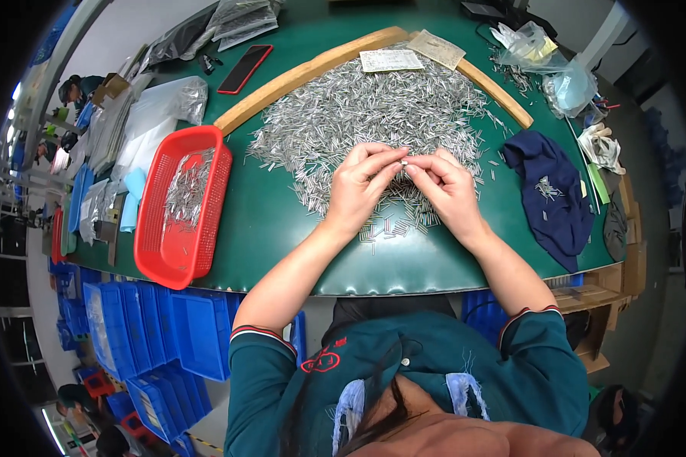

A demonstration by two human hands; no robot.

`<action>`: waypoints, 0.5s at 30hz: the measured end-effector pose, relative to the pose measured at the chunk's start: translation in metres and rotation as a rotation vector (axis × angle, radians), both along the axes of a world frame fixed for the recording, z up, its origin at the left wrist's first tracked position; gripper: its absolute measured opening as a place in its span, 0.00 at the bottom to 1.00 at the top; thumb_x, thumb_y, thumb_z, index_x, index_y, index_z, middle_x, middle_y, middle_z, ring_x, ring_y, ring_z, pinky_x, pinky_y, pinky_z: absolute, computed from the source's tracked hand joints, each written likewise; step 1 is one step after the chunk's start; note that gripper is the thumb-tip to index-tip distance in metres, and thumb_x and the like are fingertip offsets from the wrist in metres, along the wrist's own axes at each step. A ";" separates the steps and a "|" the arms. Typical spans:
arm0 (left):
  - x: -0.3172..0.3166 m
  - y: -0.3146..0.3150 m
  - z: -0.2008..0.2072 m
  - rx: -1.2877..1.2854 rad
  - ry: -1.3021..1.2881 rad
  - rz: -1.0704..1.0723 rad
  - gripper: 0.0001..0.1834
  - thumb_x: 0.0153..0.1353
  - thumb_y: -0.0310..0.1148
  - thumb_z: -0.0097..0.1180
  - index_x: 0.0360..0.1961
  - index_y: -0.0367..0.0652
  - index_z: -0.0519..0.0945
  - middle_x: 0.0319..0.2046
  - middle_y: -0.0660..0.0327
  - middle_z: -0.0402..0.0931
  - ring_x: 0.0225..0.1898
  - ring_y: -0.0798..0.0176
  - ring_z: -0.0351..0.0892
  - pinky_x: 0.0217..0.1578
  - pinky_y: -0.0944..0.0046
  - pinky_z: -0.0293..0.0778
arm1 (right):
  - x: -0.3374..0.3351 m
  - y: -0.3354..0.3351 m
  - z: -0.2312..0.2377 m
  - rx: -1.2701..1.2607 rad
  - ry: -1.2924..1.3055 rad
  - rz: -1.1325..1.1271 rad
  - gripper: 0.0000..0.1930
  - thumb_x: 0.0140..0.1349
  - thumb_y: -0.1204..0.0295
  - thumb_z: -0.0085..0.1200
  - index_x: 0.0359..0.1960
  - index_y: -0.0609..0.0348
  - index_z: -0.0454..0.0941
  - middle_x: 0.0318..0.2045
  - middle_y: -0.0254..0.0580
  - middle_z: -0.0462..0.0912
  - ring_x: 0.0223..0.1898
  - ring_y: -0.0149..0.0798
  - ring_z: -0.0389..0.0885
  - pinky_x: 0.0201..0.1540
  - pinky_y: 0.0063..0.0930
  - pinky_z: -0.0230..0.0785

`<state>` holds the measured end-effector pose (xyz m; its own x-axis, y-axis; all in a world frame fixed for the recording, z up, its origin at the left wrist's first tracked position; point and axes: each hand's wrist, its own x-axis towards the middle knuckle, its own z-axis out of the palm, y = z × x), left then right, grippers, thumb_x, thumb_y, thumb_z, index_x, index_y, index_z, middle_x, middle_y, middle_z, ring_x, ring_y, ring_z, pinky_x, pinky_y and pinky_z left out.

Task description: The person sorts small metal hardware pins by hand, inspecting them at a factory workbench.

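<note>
A broad heap of small silvery metal pins (358,107) is spread over the green table (274,236). Above its near part, my left hand (360,183) and my right hand (448,186) meet fingertip to fingertip. Between them they pinch a tiny shiny metal pin (404,161), mostly covered by the fingers. Both hands are closed, thumbs against forefingers. Loose pins lie scattered on the tabletop just below the hands. To the left, a red plastic basket (146,228) contains a smaller lot of similar pins.
Two wooden bars (305,75) border the heap at the back, with paper slips (391,60) beside them. A red-edged phone (245,68) lies back left. Dark blue cloth (552,206) with several pins is at right. Blue bins (198,327) stand below the table's left edge.
</note>
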<state>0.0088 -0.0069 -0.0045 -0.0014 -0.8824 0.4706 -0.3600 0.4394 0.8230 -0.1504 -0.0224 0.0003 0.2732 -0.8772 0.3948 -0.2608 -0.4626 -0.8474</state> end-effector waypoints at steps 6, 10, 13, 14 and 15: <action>0.001 0.001 0.003 -0.030 -0.061 0.040 0.19 0.50 0.25 0.59 0.46 0.46 0.77 0.30 0.61 0.74 0.32 0.65 0.75 0.34 0.67 0.72 | 0.000 0.000 0.000 -0.045 -0.027 0.013 0.08 0.53 0.75 0.57 0.36 0.58 0.80 0.18 0.31 0.66 0.18 0.23 0.62 0.20 0.18 0.55; 0.003 -0.002 0.000 -0.147 -0.121 0.034 0.27 0.48 0.24 0.60 0.52 0.45 0.71 0.29 0.62 0.74 0.30 0.65 0.75 0.32 0.67 0.72 | 0.000 0.000 0.000 -0.052 -0.006 0.017 0.08 0.53 0.75 0.57 0.37 0.57 0.81 0.18 0.30 0.66 0.18 0.23 0.62 0.20 0.18 0.54; 0.004 -0.002 -0.001 -0.214 -0.161 0.034 0.30 0.48 0.22 0.60 0.54 0.44 0.69 0.29 0.61 0.74 0.30 0.67 0.75 0.33 0.68 0.73 | -0.001 0.000 -0.001 -0.051 -0.008 0.016 0.09 0.53 0.75 0.57 0.37 0.57 0.81 0.18 0.30 0.66 0.18 0.23 0.62 0.20 0.19 0.54; 0.004 -0.002 -0.001 -0.238 -0.180 0.029 0.31 0.48 0.20 0.59 0.56 0.43 0.67 0.29 0.61 0.73 0.30 0.69 0.74 0.34 0.69 0.73 | -0.001 0.000 -0.001 -0.048 -0.012 0.016 0.09 0.53 0.75 0.57 0.37 0.57 0.81 0.18 0.30 0.66 0.19 0.23 0.62 0.20 0.19 0.54; 0.004 -0.002 -0.002 -0.238 -0.180 0.030 0.31 0.48 0.20 0.59 0.56 0.43 0.67 0.29 0.61 0.73 0.30 0.69 0.74 0.34 0.69 0.73 | 0.000 0.001 0.000 -0.048 -0.012 0.016 0.09 0.53 0.75 0.57 0.37 0.57 0.81 0.18 0.30 0.66 0.19 0.23 0.62 0.20 0.19 0.54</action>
<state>0.0124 -0.0085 -0.0062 -0.0788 -0.7484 0.6586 -0.5065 0.5991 0.6201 -0.1509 -0.0219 -0.0001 0.2823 -0.8527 0.4395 -0.2427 -0.5067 -0.8272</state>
